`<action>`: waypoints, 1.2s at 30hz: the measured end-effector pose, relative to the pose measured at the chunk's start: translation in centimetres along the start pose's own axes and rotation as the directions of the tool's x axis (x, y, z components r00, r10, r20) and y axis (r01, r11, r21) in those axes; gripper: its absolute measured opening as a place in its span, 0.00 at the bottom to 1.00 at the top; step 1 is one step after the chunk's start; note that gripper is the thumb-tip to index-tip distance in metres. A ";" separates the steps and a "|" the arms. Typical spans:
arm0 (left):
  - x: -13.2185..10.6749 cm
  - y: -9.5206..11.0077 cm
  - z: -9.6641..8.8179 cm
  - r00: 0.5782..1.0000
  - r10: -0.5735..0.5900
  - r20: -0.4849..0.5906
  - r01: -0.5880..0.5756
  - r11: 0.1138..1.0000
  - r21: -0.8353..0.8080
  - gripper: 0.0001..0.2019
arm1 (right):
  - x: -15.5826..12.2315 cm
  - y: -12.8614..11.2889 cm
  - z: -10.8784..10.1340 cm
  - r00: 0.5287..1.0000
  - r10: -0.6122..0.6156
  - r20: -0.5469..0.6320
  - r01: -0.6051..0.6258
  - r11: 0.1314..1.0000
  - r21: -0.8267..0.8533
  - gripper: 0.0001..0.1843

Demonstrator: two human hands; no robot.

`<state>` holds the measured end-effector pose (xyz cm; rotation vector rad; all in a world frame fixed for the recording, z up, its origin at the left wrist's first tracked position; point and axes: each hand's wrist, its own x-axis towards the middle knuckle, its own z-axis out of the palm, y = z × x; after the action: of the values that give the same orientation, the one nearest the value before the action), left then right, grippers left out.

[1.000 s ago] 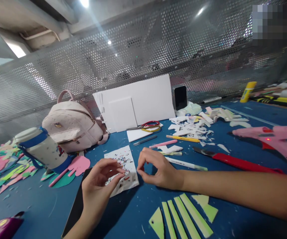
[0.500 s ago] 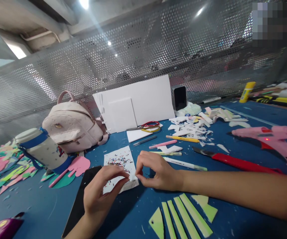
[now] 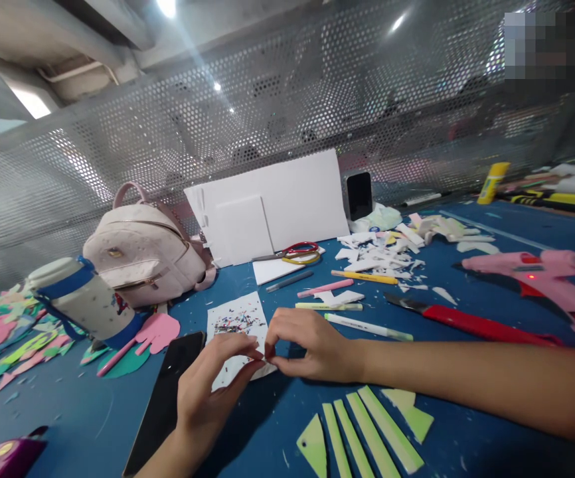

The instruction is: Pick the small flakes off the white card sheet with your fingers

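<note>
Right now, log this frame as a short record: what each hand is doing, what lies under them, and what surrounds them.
left hand: fingertips pinched, meeting the right hand over the white sheet
right hand: fingertips pinched at the sheet's near right corner
white sheet: flat on blue table, sprinkled with tiny coloured bits
phone: dark, beside left wrist
green strips: near right forearm
red knife: right of hands
glue gun: pink, far right
bottle: lying left
backpack: behind bottle

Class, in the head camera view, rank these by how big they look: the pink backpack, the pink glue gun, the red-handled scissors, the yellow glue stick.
1. pink backpack
2. pink glue gun, looks close in size; it lies nearer, so unsure
3. red-handled scissors
4. yellow glue stick, though farthest away
</note>
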<state>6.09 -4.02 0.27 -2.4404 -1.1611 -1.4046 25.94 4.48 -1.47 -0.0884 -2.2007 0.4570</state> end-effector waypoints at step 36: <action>-0.2 -0.6 -0.3 0.996 -0.084 -0.037 0.087 0.993 0.081 0.12 | -0.1 0.2 0.1 0.994 0.107 0.000 -0.107 0.994 0.032 0.02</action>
<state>5.44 -3.87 0.12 -2.3288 -1.3035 -1.3843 25.91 4.68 -1.64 -0.1906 -2.1931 0.5512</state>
